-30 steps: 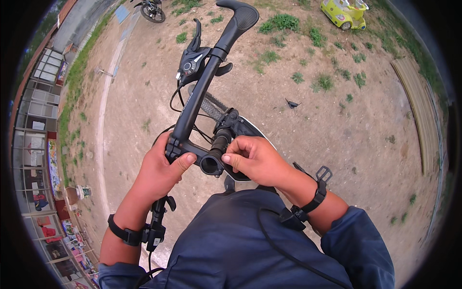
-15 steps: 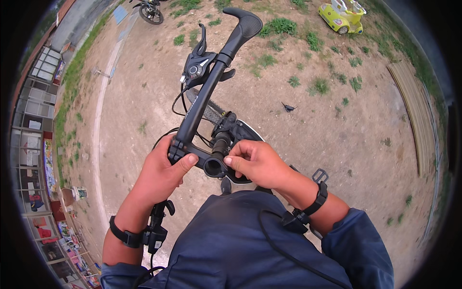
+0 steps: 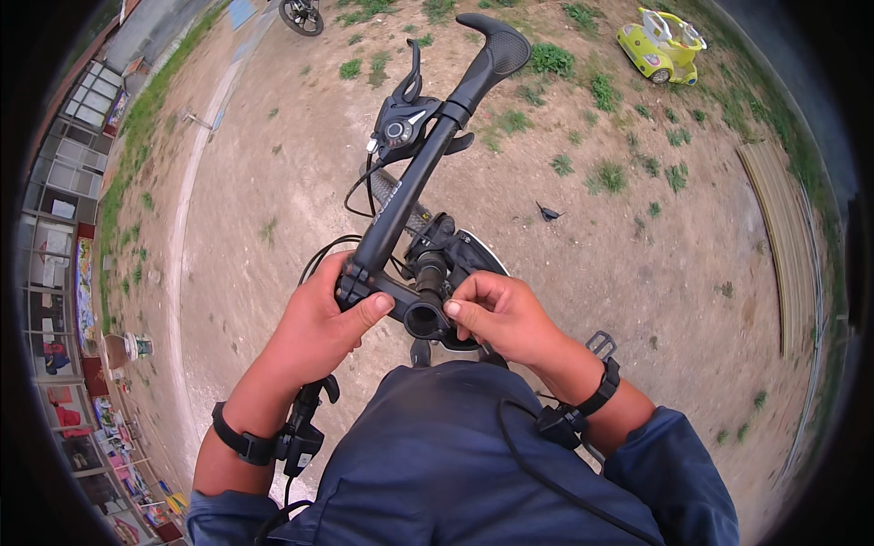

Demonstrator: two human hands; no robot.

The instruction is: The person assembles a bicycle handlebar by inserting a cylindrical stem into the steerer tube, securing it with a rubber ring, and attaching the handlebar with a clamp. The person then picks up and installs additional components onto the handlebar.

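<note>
A black bicycle handlebar (image 3: 393, 214) slants up and away from me, with a rubber grip (image 3: 499, 56) at its far end. A brake lever and shifter unit (image 3: 401, 126) is mounted below that grip. My left hand (image 3: 320, 320) is wrapped round the stem (image 3: 399, 305) where it clamps the bar, the thumb lying along its top. Close by the stem's round open end, my right hand (image 3: 503, 316) is closed in a pinch. Whatever its fingertips hold is too small or hidden to name. Under the stem are a dark tube (image 3: 431, 273) and part of the front tyre (image 3: 387, 187).
A pedal (image 3: 601, 344) shows right of my right wrist. On the dirt lies a small black piece (image 3: 547, 213). Farther off are a yellow toy car (image 3: 660, 55), long boards (image 3: 774, 246), another bike's wheel (image 3: 301, 15) and a windowed building (image 3: 68, 196) at left.
The handlebar and both hands appear slightly farther right in view, and the background has shifted a little. Both hands keep their places on and beside the stem.
</note>
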